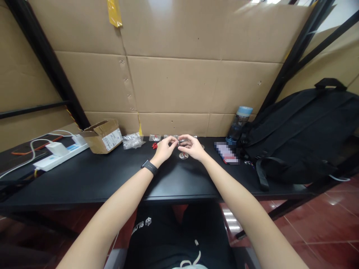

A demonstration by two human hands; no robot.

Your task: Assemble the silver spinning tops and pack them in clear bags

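My left hand (166, 148) and my right hand (193, 148) meet above the middle of the black table (179, 183). The left thumb and fingertips are pinched together at something small and shiny, too tiny to name. Curled fingers and thumb of my right hand close in on the same spot from the other side; what they hold is mostly hidden. Just below the right hand stands a round, shiny metal disc (183, 156) with a bit of red at its centre. A small red piece (154, 145) lies left of my left hand.
Clear plastic bags (132, 141) lie along the back, near an open cardboard box (104, 138). At left is a white power strip (63, 157) with plugs. A water bottle (238, 123), a blurred-out flat item (227, 153) and a black backpack (300, 130) occupy the right.
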